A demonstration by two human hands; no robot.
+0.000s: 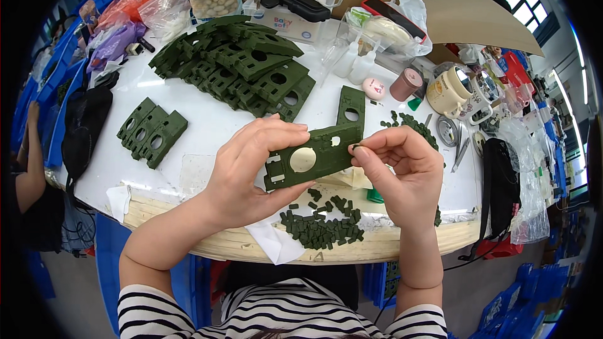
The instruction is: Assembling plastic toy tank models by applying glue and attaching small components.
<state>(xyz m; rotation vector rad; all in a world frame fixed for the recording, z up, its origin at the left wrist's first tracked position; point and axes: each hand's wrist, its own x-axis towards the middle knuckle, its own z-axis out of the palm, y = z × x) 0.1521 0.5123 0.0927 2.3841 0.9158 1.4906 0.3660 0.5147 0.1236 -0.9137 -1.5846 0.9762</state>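
Note:
A dark green plastic panel (326, 158) with a large round hole, which looks like a model tank hull part, is tilted above the table. My left hand (242, 166) grips it along its left side, thumb below and fingers over the top edge. At the panel's right end, my right hand (405, 172) pinches a small dark green piece (355, 147) between thumb and forefinger; the fingertips partly hide it. Just below lies a heap of small green blocks (323, 231). Another green panel (350, 97) lies behind the held one.
A large stack of green panels (232, 66) stands at the back left, with a few more panels (152, 133) nearer left. More small green pieces (414, 127), a cream mug (447, 93), tape (447, 130) and tweezers (461, 150) lie right. White paper (276, 242) overhangs the front edge.

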